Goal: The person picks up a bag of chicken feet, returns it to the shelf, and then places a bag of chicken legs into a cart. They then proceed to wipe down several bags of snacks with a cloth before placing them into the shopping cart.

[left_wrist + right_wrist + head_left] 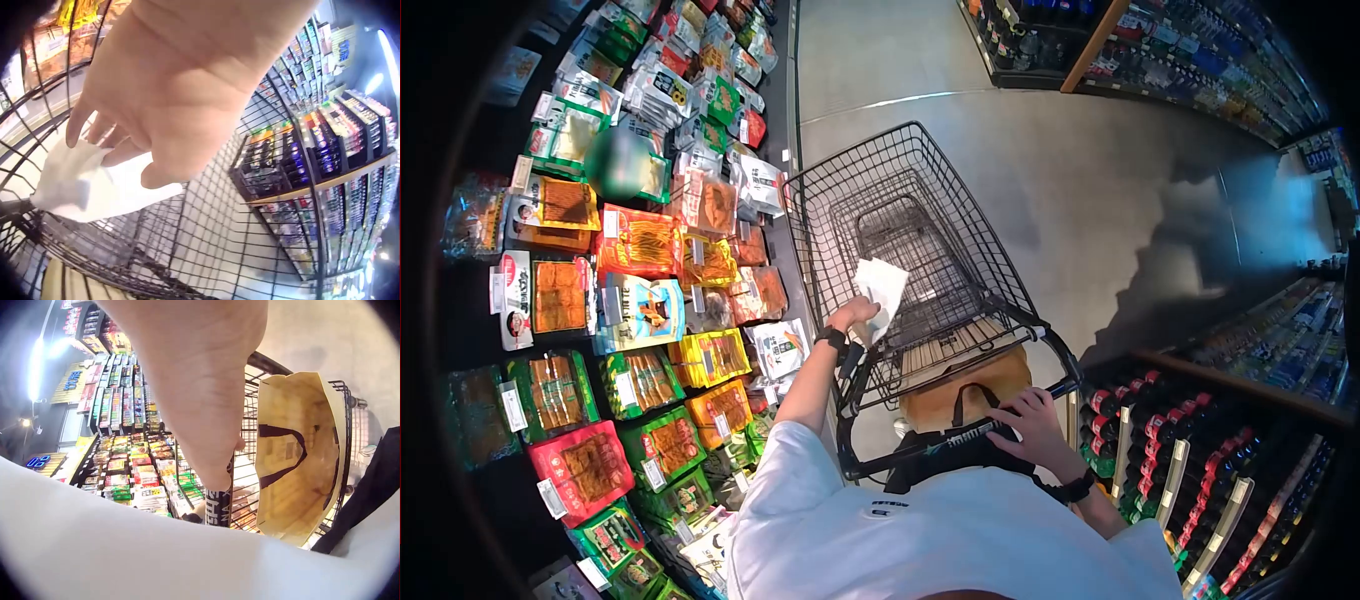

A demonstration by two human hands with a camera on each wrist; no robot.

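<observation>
My left hand (861, 312) reaches over the left side of the shopping cart (969, 192). It holds a thin white sheet-like thing (882, 292), creased and crumpled, which looks like paper or a flat packet. In the left wrist view the fingers (117, 139) bend onto this white thing above the wire basket, and the thumb lies in front of it. My right hand (1034, 430) is at the right part of the cart's handle (218, 506), fingers bent over the bar. A tan bag (300, 506) with dark straps stands in the cart near the handle.
A sloping display of packaged foods (640, 240) runs along the left, close to the cart. Shelves of dark bottles with red labels (1170, 440) stand on the right. More drink shelves (1200, 60) line the back right. Grey floor (1080, 170) lies beyond the cart.
</observation>
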